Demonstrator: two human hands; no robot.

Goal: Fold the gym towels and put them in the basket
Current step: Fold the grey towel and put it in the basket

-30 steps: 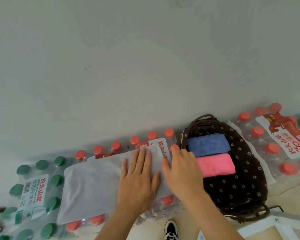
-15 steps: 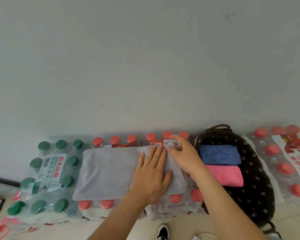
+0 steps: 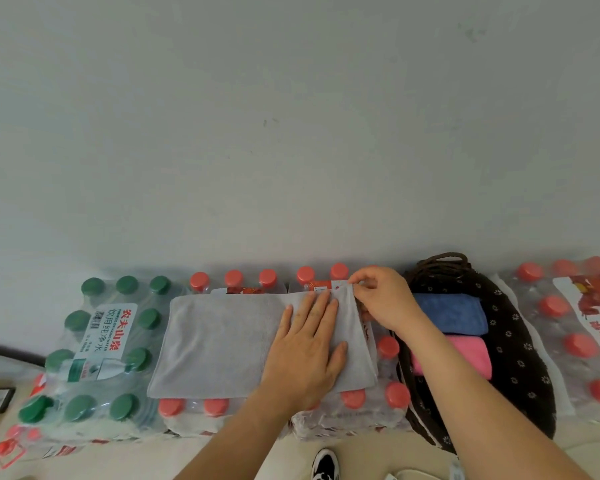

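My left grip lies spread flat on the grey towel, pressing its right half onto the bottle packs. My right grip pinches the towel's far right corner. Just beside it, the basket holds 2 folded towels, the blue towel and the pink towel.

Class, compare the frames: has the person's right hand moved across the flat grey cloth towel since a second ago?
Yes. The right hand slid toward the wall, from lying flat on the grey cloth towel to pinching its far right corner.
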